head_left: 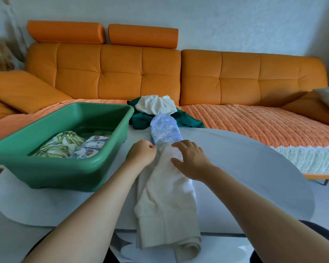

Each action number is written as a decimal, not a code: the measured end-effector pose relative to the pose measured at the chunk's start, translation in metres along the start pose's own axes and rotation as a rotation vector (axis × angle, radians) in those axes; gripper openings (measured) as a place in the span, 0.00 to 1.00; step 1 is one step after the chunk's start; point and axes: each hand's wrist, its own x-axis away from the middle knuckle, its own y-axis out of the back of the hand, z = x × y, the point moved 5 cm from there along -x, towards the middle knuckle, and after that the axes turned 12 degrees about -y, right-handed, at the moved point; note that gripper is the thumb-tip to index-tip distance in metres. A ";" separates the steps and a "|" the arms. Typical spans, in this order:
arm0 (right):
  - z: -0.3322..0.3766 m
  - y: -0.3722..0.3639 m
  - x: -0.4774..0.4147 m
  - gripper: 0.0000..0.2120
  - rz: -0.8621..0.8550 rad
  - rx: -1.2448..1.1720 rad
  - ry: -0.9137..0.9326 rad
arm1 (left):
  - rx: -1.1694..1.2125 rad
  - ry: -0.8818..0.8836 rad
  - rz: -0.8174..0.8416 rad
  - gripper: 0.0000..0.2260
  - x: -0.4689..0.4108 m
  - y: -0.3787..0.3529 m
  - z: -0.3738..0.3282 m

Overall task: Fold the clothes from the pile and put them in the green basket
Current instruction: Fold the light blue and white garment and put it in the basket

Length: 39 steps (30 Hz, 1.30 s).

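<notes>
I count two folded garments (61, 145) in the green basket (55, 175). The left hand (141, 153) pinches the cream garment (167, 196) on the table (254, 158), and the right hand (190, 158) presses it, fingers flat. The pile (154, 106) beyond is not yet folded.

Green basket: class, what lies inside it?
Inside the green basket lie two folded clothes: a leafy green garment and a flowered white garment. Anything beneath them is covered.
</notes>
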 end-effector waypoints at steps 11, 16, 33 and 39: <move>-0.002 -0.017 -0.027 0.27 0.040 0.003 0.049 | -0.075 0.103 0.033 0.07 -0.032 -0.016 0.003; 0.002 -0.021 -0.034 0.25 0.028 -0.079 0.009 | 0.031 0.108 0.134 0.15 -0.035 -0.031 0.005; -0.001 -0.031 -0.035 0.37 0.144 -0.081 -0.062 | -0.098 -0.065 -0.235 0.16 -0.024 0.013 0.004; 0.008 -0.035 -0.035 0.36 0.154 -0.006 0.038 | -0.559 0.053 -0.019 0.13 -0.033 0.000 0.022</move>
